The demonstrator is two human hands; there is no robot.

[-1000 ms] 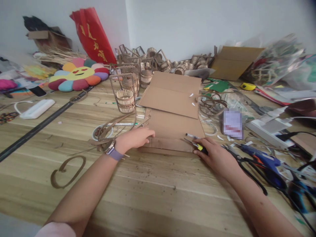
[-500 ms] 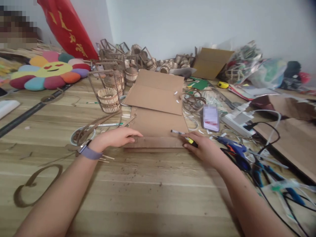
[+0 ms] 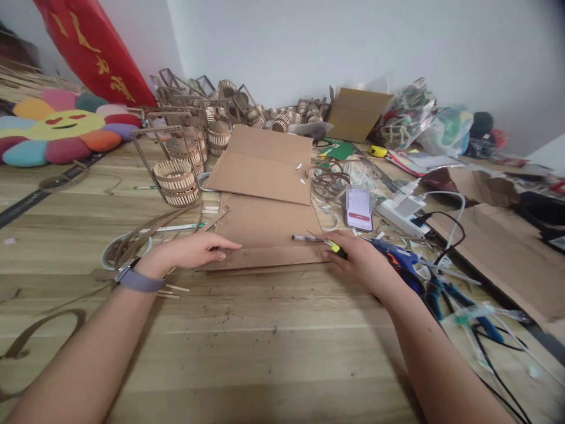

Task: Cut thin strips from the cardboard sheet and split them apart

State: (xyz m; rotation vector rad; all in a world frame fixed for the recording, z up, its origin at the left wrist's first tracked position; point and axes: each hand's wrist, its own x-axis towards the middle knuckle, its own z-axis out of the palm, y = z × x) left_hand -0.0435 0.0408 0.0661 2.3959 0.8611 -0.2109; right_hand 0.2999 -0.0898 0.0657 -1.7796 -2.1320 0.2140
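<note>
A brown cardboard sheet [image 3: 269,219] lies on the table with its near strip [image 3: 273,256] bent up along the front edge. At the strip's left end, my left hand [image 3: 194,250] grips the cardboard, index finger stretched along the top and thumb in front. My right hand [image 3: 359,259] is at the right end, closed round a yellow-and-black utility knife [image 3: 336,248], its fingers against the cardboard edge. Beside the knife, a pen [image 3: 305,238] lies over the sheet. A second cardboard piece [image 3: 265,165] overlaps the far part. My right fingertips are partly hidden.
Small wooden baskets [image 3: 175,182] stand at the back left, before a bowl of brown strips [image 3: 126,250]. On the right are a phone [image 3: 359,207], a white power strip [image 3: 404,215], a blue glue gun [image 3: 397,252], cables and blue-handled pliers [image 3: 485,324].
The view has swung slightly right, so most things sit further left. My right hand and the knife have shifted slightly outward relative to the cardboard. Both hands remain at its near strip.
</note>
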